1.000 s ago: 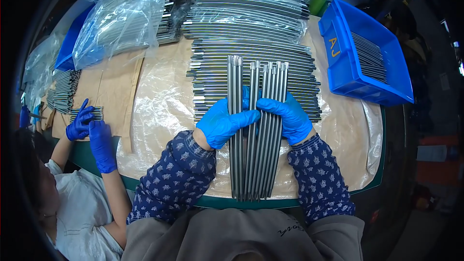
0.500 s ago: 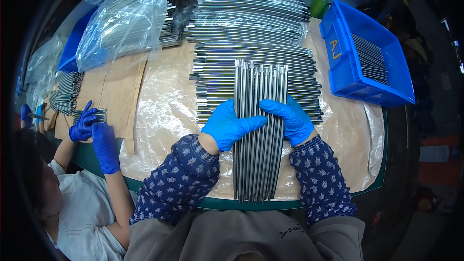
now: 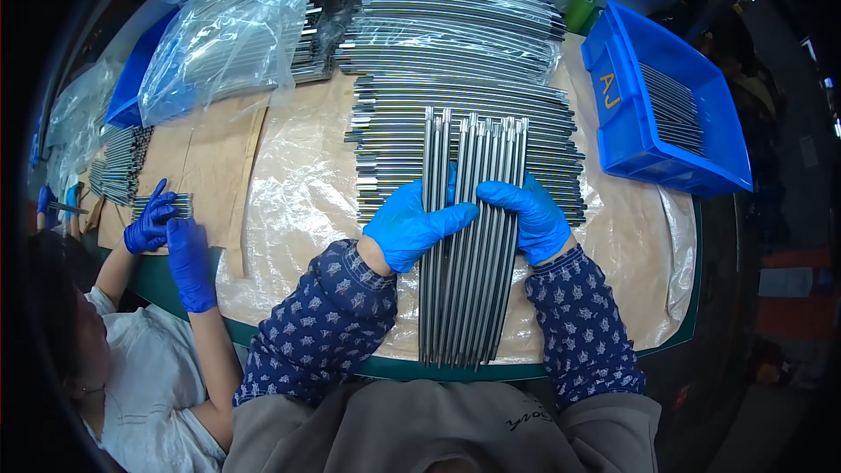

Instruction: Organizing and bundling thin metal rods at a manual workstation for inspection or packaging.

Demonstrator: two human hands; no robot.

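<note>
A bundle of long thin metal rods is held upright in the picture between my two blue-gloved hands. My left hand grips its left side, thumb laid across the front. On the right side, my right hand grips the bundle with its thumb also across the front. A narrow gap splits a few rods at the left from the rest. The fingers behind the rods are mostly hidden. Beyond my hands, a wide layer of similar rods lies crosswise on the table.
A blue bin holding rods stands at the right, near a green roll. Rods under clear plastic lie at the back left. At the left, a co-worker's purple-gloved hands handle small rods on brown paper.
The rods in my hands have spread at the top: a gap has opened between a few at the left and the others. Both hands have barely moved.
</note>
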